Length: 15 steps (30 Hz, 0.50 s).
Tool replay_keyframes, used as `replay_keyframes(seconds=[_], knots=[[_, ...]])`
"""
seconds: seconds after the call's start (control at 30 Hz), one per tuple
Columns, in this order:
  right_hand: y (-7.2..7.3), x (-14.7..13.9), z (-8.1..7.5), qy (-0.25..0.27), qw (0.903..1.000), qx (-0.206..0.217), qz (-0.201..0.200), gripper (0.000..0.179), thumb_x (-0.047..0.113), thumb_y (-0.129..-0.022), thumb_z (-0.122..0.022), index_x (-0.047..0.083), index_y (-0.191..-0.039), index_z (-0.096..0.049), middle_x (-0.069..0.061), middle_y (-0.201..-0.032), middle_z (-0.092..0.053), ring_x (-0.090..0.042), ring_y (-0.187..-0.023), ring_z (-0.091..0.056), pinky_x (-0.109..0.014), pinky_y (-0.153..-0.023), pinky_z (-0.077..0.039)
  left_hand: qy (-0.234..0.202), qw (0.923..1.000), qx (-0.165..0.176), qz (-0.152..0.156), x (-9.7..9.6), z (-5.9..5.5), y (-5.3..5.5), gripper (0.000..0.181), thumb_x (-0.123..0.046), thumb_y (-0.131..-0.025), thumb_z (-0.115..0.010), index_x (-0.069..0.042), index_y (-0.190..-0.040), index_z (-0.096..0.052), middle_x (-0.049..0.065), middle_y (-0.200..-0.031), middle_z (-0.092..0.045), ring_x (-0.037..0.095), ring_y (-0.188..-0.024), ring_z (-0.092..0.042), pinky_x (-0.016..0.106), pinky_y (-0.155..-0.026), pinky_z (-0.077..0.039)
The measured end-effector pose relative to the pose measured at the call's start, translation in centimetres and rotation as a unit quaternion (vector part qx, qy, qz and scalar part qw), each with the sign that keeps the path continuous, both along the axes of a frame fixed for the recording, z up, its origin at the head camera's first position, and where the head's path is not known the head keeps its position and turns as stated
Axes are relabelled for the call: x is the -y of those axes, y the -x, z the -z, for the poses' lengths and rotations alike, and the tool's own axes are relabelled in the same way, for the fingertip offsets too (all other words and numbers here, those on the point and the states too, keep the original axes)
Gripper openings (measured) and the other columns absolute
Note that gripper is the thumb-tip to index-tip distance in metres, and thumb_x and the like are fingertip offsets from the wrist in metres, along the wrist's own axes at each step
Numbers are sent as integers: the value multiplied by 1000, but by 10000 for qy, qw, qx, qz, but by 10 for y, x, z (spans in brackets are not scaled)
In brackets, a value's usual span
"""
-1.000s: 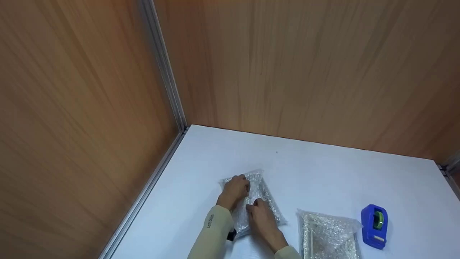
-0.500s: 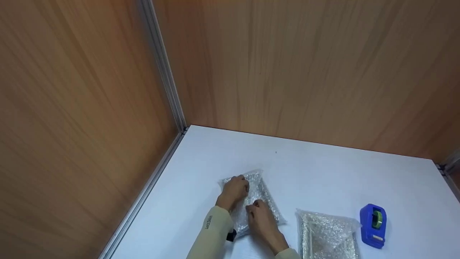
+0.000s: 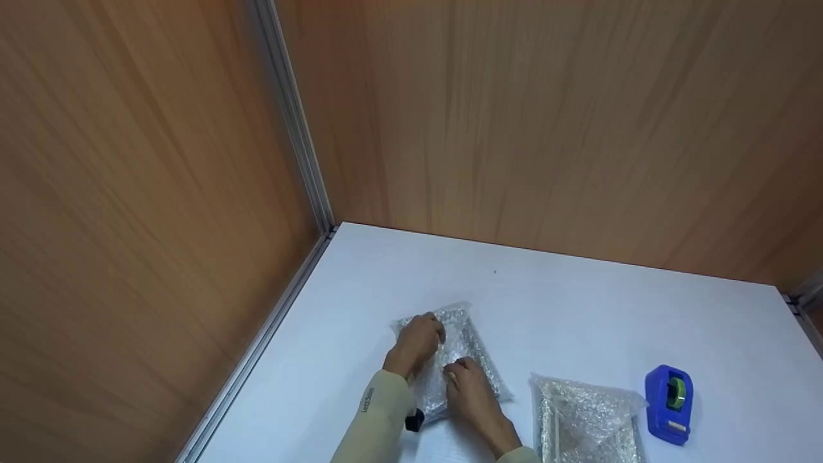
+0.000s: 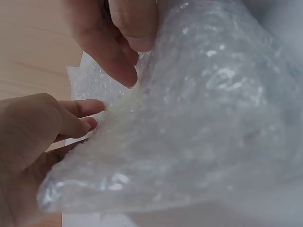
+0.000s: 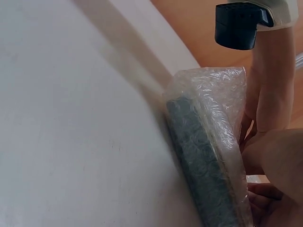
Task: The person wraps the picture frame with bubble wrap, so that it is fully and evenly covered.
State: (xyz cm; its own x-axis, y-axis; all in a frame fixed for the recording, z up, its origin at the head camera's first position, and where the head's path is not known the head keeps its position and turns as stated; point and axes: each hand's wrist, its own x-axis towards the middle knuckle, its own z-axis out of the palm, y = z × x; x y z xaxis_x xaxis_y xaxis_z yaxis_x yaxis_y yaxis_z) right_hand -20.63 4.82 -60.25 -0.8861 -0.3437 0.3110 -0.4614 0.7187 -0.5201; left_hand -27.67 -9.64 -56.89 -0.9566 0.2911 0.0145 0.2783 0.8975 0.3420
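Observation:
A flat package in clear bubble wrap (image 3: 456, 334) lies on the white table, with both hands over it. My left hand (image 3: 418, 337) is curled at its far part and pinches the wrap. Nearer to me, my right hand (image 3: 472, 392) has its thumb and fingers together on the wrap. In the left wrist view the left hand (image 4: 28, 132) and the right fingers (image 4: 128, 42) meet at a fold with a faint yellowish clear strip (image 4: 124, 105). A dark-edged flat item (image 5: 199, 161) shows through the wrap in the right wrist view; its kind is unclear.
A second bubble-wrapped item (image 3: 556, 424), frame-like inside, lies to the right with a loose flap. A blue tape dispenser (image 3: 669, 405) with a green roll stands beyond it. Wood panels (image 3: 546, 128) rise behind and at the left of the white table (image 3: 578, 308).
The hands stay nearly in place on the package. My right fingers have shifted very slightly to the right, and the left forearm slightly to the left.

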Motion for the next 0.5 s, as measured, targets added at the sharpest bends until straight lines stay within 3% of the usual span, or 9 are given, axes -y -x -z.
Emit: replay_keyframes(seconds=[0.13, 0.3, 0.4, 0.5], knots=[[-1, -2, -1, 299, 9995, -37, 109, 16, 1, -82, -60, 2, -96, -66, -7, -95, -55, -22, -89, -57, -38, -79, -48, -488, 9977, 379, -270, 0, -4, -1, 25, 0, -90, -49, -13, -98, -69, 2, -107, -58, 21, -104, -54, 33, -90, -46], [-2, -5, -2, 595, 9980, -157, 167, 18, 0, -80, -62, 3, -97, -65, -5, -97, -54, -21, -91, -57, -37, -81, -48, -1324, 9850, 909, -629, 2, -9, -3, 30, 1, -92, -44, -14, -104, -66, 1, -113, -57, 23, -111, -52, 37, -91, -45], [-1, -7, -4, 680, 9974, -171, 162, 20, -1, -78, -62, 3, -97, -64, -5, -98, -54, -21, -92, -57, -38, -81, -49, -1569, 9803, 983, -687, 4, -10, -4, 33, 5, -90, -44, -15, -106, -65, 2, -114, -57, 23, -110, -52, 38, -89, -46], [0, -10, -5, 754, 9970, 8, 175, 20, 0, -79, -62, 4, -99, -64, -4, -100, -54, -21, -94, -57, -37, -82, -49, -1566, 9815, 871, -670, 6, -10, -4, 34, 8, -88, -46, -15, -106, -64, 1, -112, -57, 22, -108, -53, 36, -89, -46]])
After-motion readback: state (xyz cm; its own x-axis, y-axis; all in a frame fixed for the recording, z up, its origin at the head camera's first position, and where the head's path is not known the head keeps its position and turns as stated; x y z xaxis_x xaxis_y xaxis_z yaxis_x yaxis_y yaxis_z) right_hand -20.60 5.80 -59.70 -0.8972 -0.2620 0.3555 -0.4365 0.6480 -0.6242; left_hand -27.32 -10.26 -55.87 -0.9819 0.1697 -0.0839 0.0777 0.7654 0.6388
